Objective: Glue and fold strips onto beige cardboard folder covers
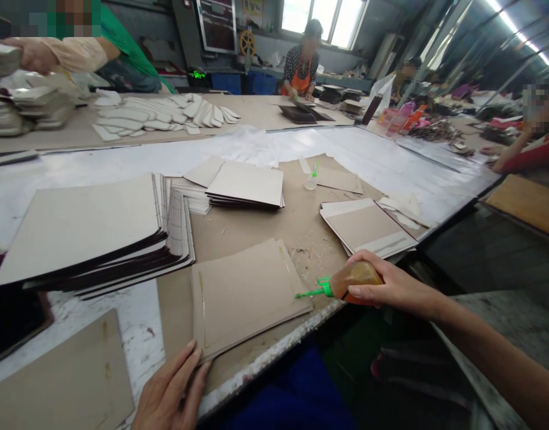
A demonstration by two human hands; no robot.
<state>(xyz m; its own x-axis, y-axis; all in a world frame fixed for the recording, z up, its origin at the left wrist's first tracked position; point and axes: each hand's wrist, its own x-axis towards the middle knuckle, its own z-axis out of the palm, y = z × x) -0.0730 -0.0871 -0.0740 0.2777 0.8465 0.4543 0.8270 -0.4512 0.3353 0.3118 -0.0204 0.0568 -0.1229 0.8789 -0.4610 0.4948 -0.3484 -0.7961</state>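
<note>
My right hand [382,283] is wrapped round a glue bottle [357,278] with amber contents and a green nozzle. The nozzle tip is at the right edge of a tan cardboard sheet [243,292], which lies on the table near its front edge. Shiny lines of glue run along the left and right sides of that sheet. My left hand [173,388] rests with fingers stretched out at the sheet's lower left corner. Farther left lies another tan sheet [59,376] with glue spots near its right edge.
A tall pile of pale boards [91,227] stands at the left, a smaller stack [247,185] behind it. Strip-edged boards [368,227] lie at the right. A small clear bottle [311,179] stands farther back. Across the table, a person in an orange apron [301,77] works.
</note>
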